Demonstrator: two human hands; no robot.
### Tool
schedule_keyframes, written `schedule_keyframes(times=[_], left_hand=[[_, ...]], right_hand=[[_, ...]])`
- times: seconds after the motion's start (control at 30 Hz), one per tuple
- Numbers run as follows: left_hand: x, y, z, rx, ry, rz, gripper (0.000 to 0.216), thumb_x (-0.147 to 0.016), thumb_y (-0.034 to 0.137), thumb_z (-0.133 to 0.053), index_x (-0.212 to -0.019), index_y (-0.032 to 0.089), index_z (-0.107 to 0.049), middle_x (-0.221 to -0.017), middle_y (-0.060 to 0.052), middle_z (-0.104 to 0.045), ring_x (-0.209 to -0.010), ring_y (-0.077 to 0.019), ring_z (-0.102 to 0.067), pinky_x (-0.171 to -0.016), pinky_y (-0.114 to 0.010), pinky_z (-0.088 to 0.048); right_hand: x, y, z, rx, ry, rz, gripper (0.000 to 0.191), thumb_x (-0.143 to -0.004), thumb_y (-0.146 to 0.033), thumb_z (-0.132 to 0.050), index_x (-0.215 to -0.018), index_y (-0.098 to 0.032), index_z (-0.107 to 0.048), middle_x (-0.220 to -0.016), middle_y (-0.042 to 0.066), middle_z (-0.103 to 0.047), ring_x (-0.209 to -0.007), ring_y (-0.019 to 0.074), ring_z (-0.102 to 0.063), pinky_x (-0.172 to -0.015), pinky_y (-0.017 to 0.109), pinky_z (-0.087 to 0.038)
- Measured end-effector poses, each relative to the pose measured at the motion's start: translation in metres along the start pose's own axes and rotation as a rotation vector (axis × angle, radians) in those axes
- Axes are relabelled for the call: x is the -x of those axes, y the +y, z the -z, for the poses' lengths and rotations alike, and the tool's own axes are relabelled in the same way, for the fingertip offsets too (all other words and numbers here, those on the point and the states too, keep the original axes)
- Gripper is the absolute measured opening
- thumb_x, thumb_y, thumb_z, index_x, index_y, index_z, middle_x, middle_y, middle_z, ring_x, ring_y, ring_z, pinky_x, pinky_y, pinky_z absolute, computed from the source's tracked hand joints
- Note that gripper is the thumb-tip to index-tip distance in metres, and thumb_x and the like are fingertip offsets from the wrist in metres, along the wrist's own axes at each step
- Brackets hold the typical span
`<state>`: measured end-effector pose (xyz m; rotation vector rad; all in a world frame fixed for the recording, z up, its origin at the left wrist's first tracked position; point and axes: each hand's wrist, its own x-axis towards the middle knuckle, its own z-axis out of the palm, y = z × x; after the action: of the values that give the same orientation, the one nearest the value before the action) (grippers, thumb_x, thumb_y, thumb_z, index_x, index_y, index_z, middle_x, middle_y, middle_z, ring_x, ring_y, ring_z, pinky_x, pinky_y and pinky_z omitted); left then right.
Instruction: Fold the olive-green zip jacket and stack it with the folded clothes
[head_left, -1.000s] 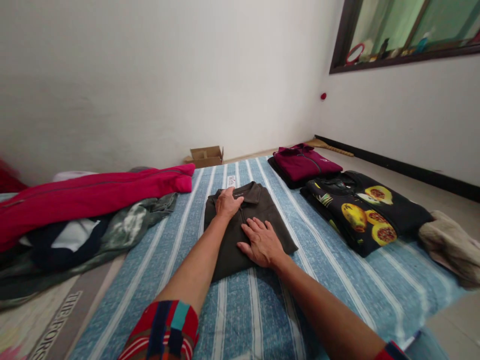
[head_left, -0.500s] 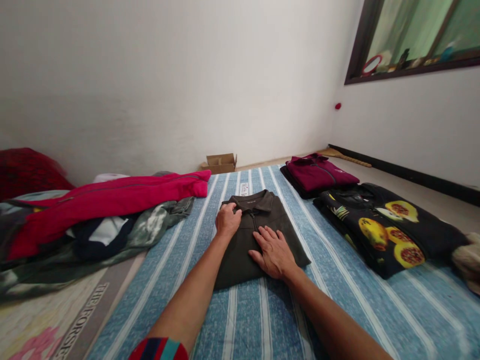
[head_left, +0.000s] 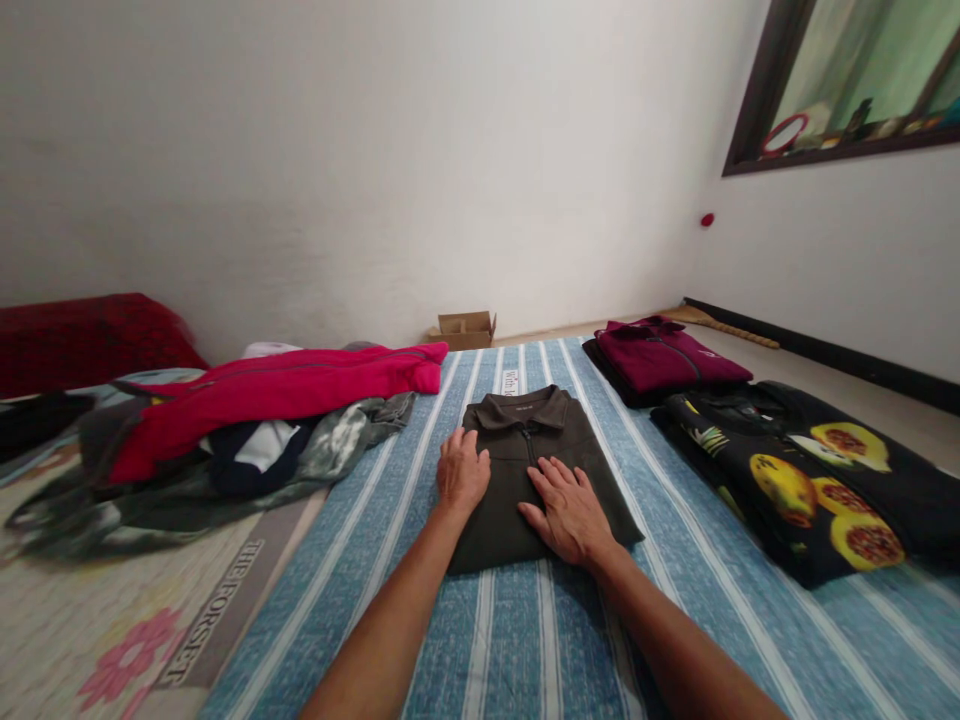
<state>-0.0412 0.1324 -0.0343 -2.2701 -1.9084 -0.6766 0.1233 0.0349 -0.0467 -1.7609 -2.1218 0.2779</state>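
Observation:
A dark olive collared shirt (head_left: pixel 525 430), folded into a neat rectangle, lies on a blue striped sheet (head_left: pixel 517 640). My left hand (head_left: pixel 461 475) rests flat on the shirt's left edge, fingers stretched out. Beside it, my right hand (head_left: pixel 568 510) lies flat on the shirt's lower middle, fingers spread and pointing toward the collar. Neither hand grips anything.
To the right lie a folded maroon jacket (head_left: pixel 660 357) and a folded black garment with a fruit print (head_left: pixel 810 470). A loose heap of clothes with a bright pink jacket (head_left: pixel 285 395) on top sits at the left. A small cardboard box (head_left: pixel 465 328) stands by the far wall.
My left hand slid from the collar down the shirt's left side toward me. My right hand stayed on the lower part. The view turned left.

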Motion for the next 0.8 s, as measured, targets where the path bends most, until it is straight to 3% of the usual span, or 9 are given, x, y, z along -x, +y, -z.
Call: schedule_keyframes(times=[0.17,0.3,0.5,0.7,0.8], left_hand=[[0.002,0.011,-0.01,-0.006,-0.113,-0.15,0.054,-0.086,0.027,-0.047,-0.136,0.01,-0.036,-0.147,-0.016,-0.028,-0.135,-0.0264,-0.025,-0.106,-0.041,-0.029],[0.003,0.01,-0.02,-0.04,-0.26,-0.102,0.055,-0.09,0.039,-0.038,-0.138,0.013,-0.033,-0.149,-0.013,-0.025,-0.137,-0.0261,-0.02,-0.107,-0.051,-0.023],[0.003,0.006,-0.027,-0.03,-0.359,-0.053,0.059,-0.091,0.047,-0.03,-0.141,0.016,-0.028,-0.151,-0.01,-0.018,-0.138,-0.0251,-0.015,-0.106,-0.056,-0.02],[0.003,0.006,-0.024,0.058,-0.343,-0.052,0.055,-0.09,0.044,-0.035,-0.138,0.017,-0.034,-0.15,-0.012,-0.022,-0.138,-0.0271,-0.018,-0.105,-0.056,-0.02],[0.001,0.003,-0.02,0.17,-0.294,-0.047,0.052,-0.087,0.039,-0.043,-0.133,0.015,-0.041,-0.147,-0.014,-0.028,-0.136,-0.026,-0.024,-0.106,-0.05,-0.023]], right_hand=[[0.0,0.0,-0.001,0.018,-0.001,0.007,0.06,-0.089,-0.054,-0.03,-0.137,-0.019,-0.04,-0.145,0.008,-0.035,-0.134,0.0261,-0.025,-0.107,0.045,-0.015],[0.001,0.0,-0.002,0.025,-0.009,0.002,0.06,-0.089,-0.054,-0.031,-0.137,-0.019,-0.04,-0.145,0.008,-0.035,-0.134,0.0257,-0.025,-0.107,0.045,-0.015],[0.0,0.0,-0.001,0.027,-0.019,-0.005,0.06,-0.089,-0.054,-0.031,-0.137,-0.02,-0.04,-0.146,0.008,-0.035,-0.135,0.0255,-0.024,-0.107,0.045,-0.015],[0.0,-0.001,0.0,0.011,-0.017,0.001,0.059,-0.089,-0.053,-0.033,-0.137,-0.019,-0.041,-0.145,0.009,-0.035,-0.134,0.0261,-0.024,-0.107,0.046,-0.015],[0.0,-0.001,0.0,-0.026,-0.019,-0.001,0.059,-0.088,-0.053,-0.035,-0.136,-0.019,-0.042,-0.145,0.009,-0.035,-0.135,0.0267,-0.024,-0.108,0.047,-0.014]])
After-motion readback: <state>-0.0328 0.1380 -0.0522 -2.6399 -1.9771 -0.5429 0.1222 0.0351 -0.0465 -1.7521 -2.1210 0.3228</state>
